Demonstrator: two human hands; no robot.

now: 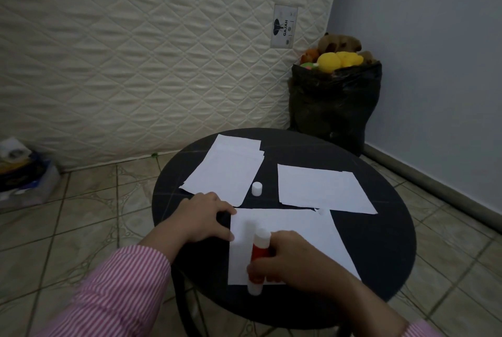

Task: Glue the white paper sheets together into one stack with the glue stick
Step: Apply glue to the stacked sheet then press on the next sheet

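Fingers of the right hand point(294, 262) wrap around the red-and-white glue stick point(257, 258), gripping its red barrel, with the uncapped white end lying on the near paper sheet point(298, 233). The stick lies tilted, its far end pointing away over the sheet's left part and its near white end sticking out past the sheet's near edge. The left hand point(202, 218) rests palm down with its fingers curled, holding nothing, fingertips pressing the left edge of that same sheet against the round black table point(380, 249). Both wrists emerge from sleeves striped pink and white point(122, 290).

Just beyond the left hand, a loose pile of white sheets point(228, 170) lies at the far left of the tabletop, edges fanned unevenly. To its right stands the small white cap point(256, 188), upright between that pile and another set of white sheets point(323, 187) on the far right. The three paper groups lie close together.

Off the table, a quilted mattress point(135, 51) leans upright at the far side, and a black bag point(335, 103) filled with plush toys sits in the far right corner on the tiled floor point(81, 214).
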